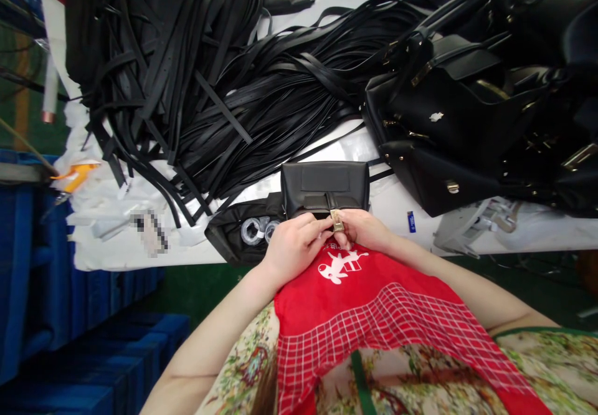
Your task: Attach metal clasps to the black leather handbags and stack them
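Gold buckle (337, 220) near a black bag (326, 181)
Right hand (363, 227) pinches it; left hand (295, 240), fingers together at left, grip unclear.

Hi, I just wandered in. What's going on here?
Someone in a red apron is at a white table, with both hands close to their body. The right hand holds a small gold clasp, and the left hand has its fingertips beside it; what those grip is hard to see. A small black bag lies just beyond. Black straps are heaped behind it, and larger black bags are piled to the right.
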`<state>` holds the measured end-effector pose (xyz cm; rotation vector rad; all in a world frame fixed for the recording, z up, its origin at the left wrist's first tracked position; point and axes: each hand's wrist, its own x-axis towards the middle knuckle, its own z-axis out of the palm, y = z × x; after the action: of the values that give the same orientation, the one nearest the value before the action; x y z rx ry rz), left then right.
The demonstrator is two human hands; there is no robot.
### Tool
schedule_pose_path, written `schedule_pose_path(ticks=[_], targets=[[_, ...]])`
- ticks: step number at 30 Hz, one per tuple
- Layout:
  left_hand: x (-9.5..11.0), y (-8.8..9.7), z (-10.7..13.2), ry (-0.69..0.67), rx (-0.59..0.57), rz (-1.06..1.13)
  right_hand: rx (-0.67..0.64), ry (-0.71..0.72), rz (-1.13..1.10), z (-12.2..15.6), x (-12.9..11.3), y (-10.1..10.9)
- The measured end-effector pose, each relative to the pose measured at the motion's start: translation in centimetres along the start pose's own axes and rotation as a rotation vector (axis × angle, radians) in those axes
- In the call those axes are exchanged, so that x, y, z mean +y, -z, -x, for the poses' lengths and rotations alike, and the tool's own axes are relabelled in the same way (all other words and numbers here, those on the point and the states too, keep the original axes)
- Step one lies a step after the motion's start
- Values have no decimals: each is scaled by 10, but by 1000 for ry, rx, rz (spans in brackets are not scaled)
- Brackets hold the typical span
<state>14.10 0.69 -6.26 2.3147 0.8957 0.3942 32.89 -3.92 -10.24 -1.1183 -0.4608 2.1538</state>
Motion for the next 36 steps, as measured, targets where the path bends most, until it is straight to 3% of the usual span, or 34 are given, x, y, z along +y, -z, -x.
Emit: schedule_pose_path(ticks=[5,11,14,20,23,32,36], targets=[[6,0,6,-208,-29,-327,-8,-15,-78,-1,3,1],[12,4,1,-360,-24,-437,-1,-41,-122,-1,2,0],[13,0,-1,-327,-2,-423,-21,-74,-109,-1,2,-1],[9,-6,-8,-5,50,-165,-44,-43,20,-2,3,3],[6,-3,-6,-49,30,-155,-26,-64,-18,-2,1,2],[13,9,3,-213,-68,-416,26,-116,-93,-2,-8,-9],[20,15,1,-224,-145,-483,66,-155,-89,-2,-12,-15]])
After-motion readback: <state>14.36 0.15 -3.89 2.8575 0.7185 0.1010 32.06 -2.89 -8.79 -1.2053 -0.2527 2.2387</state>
